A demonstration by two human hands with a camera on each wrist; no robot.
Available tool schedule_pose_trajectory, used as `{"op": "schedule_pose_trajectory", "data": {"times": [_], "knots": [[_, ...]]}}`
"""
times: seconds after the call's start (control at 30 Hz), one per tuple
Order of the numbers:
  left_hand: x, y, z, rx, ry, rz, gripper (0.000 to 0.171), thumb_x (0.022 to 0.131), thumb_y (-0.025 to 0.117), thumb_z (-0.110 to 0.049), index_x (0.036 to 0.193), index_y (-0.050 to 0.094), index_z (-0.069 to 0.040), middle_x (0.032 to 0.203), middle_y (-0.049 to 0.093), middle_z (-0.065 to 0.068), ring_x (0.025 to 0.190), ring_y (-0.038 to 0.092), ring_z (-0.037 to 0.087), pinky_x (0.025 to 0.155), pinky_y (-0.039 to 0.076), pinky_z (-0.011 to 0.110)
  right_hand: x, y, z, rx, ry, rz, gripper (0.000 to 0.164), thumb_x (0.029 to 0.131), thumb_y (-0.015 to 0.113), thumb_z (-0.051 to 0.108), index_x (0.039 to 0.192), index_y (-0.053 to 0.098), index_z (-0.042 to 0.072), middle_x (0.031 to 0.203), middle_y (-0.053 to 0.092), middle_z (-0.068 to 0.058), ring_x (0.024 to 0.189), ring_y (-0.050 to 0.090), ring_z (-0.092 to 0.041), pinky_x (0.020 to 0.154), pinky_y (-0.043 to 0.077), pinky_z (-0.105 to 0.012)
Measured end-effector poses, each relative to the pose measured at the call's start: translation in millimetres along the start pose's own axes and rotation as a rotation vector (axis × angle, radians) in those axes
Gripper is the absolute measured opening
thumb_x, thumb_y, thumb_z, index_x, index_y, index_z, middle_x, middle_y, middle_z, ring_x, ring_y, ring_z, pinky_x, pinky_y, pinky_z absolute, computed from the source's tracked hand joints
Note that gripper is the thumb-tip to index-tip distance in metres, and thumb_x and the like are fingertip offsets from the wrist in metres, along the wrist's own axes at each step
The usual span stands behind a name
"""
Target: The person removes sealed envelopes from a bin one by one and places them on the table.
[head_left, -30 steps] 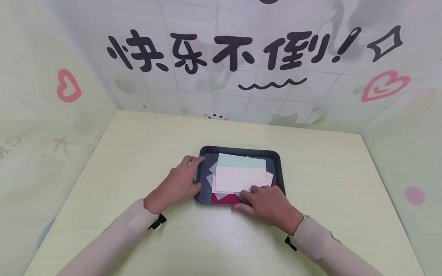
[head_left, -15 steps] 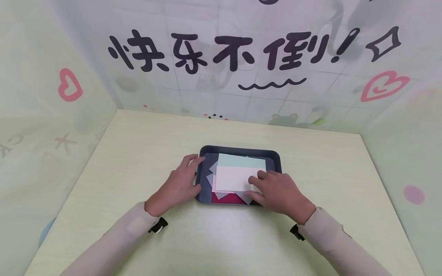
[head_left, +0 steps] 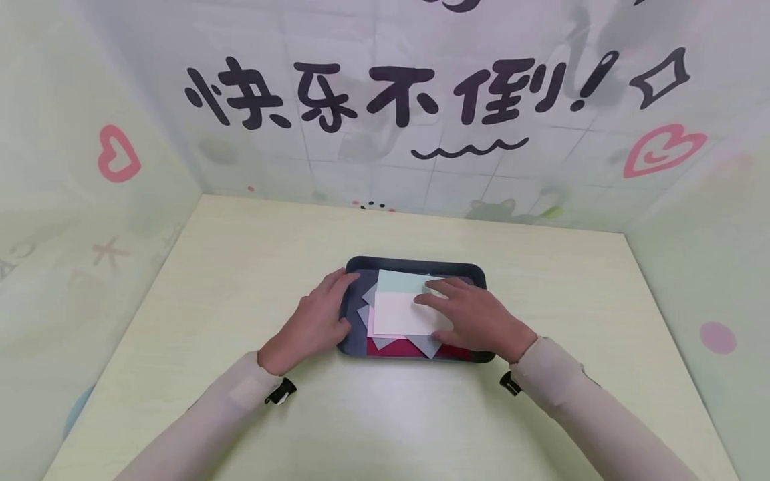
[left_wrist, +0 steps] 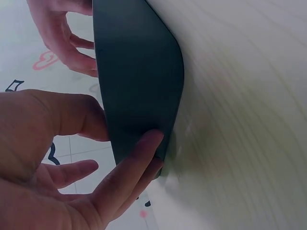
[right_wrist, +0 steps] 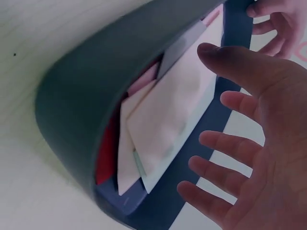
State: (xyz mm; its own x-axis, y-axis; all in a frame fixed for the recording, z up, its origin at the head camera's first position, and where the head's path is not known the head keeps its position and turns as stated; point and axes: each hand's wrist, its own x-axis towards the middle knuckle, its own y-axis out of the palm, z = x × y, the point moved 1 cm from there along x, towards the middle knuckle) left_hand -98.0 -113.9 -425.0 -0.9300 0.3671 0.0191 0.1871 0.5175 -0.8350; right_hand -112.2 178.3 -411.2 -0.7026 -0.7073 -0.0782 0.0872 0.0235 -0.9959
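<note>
Near the middle of the surface (head_left: pixel 271 247), a dark tray (head_left: pixel 415 261) carries a loose pile of papers, the white sheet (head_left: pixel 397 314) overlapping a mint sheet (head_left: pixel 400 280) toward the back edge, with a red sheet (head_left: pixel 394 349) showing along the front edge. At the tray's left edge, a left hand (head_left: pixel 309 326) grips nothing, fingertips resting against the outer wall. A right hand (head_left: pixel 478 317), fingers spread and holding nothing, hovers by the right edge; whether its thumb touches paper is unclear. A careless brush could scatter the unaligned sheets; uneven pressure could skew the tray.
</note>
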Motion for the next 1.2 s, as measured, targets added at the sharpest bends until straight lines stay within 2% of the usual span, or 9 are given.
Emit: {"op": "schedule_pose_trajectory", "data": {"times": [0.13, 0.3, 0.4, 0.6, 0.77, 0.93, 1.2], "knots": [[0.3, 0.8, 1.5, -0.004, 0.005, -0.002, 0.075, 0.080, 0.064, 0.004, 0.149, 0.038, -0.007, 0.153, 0.031, 0.021, 0.111, 0.060, 0.035, 0.075, 0.055, 0.035, 2.6, 9.0, -0.4, 0.013, 0.001, 0.048, 0.066, 0.086, 0.071, 0.049, 0.145, 0.048, 0.032, 0.151, 0.042, -0.006, 0.136, 0.041, -0.031, 0.102, 0.041, -0.048], [0.8, -0.1, 1.8, -0.008, 0.015, -0.004, 0.074, 0.080, 0.064, 0.005, 0.149, 0.038, -0.006, 0.154, 0.031, 0.021, 0.103, 0.062, 0.032, 0.067, 0.053, 0.026, 2.6, 13.5, -0.8, 0.053, -0.004, 0.059, 0.064, 0.086, 0.073, 0.046, 0.145, 0.050, 0.032, 0.152, 0.041, -0.008, 0.136, 0.041, -0.032, 0.101, 0.041, -0.049], [2.0, -0.8, 2.0, -0.008, 0.023, -0.006, 0.074, 0.080, 0.064, 0.004, 0.149, 0.038, -0.006, 0.153, 0.031, 0.022, 0.101, 0.063, 0.032, 0.066, 0.053, 0.026, 3.1, 14.5, -2.3, 0.057, -0.010, 0.042, 0.062, 0.086, 0.074, 0.044, 0.143, 0.052, 0.032, 0.150, 0.043, -0.008, 0.134, 0.043, -0.032, 0.102, 0.041, -0.049], [3.7, -2.2, 1.6, -0.001, 0.026, 0.001, 0.074, 0.080, 0.064, 0.004, 0.149, 0.039, -0.006, 0.153, 0.031, 0.022, 0.107, 0.061, 0.033, 0.072, 0.054, 0.031, 3.7, 15.6, -4.6, 0.057, -0.029, 0.010, 0.061, 0.085, 0.075, 0.043, 0.140, 0.053, 0.032, 0.145, 0.048, -0.007, 0.129, 0.047, -0.031, 0.102, 0.040, -0.049], [4.2, -2.4, 1.5, 0.001, 0.019, 0.006, 0.074, 0.079, 0.064, 0.004, 0.148, 0.040, -0.005, 0.153, 0.032, 0.022, 0.100, 0.063, 0.031, 0.068, 0.052, 0.030, 3.6, 15.2, -4.6, 0.075, -0.044, -0.008, 0.059, 0.085, 0.076, 0.041, 0.139, 0.055, 0.030, 0.142, 0.050, -0.005, 0.124, 0.048, -0.028, 0.099, 0.042, -0.048], [4.0, -2.1, 1.4, 0.002, 0.009, 0.011, 0.073, 0.079, 0.064, 0.003, 0.147, 0.041, -0.006, 0.153, 0.032, 0.021, 0.103, 0.062, 0.031, 0.069, 0.052, 0.029, 3.7, 15.2, -4.0, 0.095, -0.059, -0.018, 0.059, 0.084, 0.077, 0.039, 0.138, 0.056, 0.029, 0.139, 0.051, -0.005, 0.117, 0.049, -0.027, 0.094, 0.043, -0.048], [3.8, -2.8, 1.4, -0.007, -0.002, 0.014, 0.073, 0.079, 0.065, 0.002, 0.147, 0.041, -0.006, 0.153, 0.031, 0.020, 0.090, 0.064, 0.028, 0.063, 0.050, 0.027, 5.1, 15.5, -5.0, 0.087, -0.071, -0.047, 0.057, 0.082, 0.076, 0.040, 0.136, 0.058, 0.030, 0.136, 0.051, -0.005, 0.109, 0.047, -0.026, 0.089, 0.043, -0.044]]}}
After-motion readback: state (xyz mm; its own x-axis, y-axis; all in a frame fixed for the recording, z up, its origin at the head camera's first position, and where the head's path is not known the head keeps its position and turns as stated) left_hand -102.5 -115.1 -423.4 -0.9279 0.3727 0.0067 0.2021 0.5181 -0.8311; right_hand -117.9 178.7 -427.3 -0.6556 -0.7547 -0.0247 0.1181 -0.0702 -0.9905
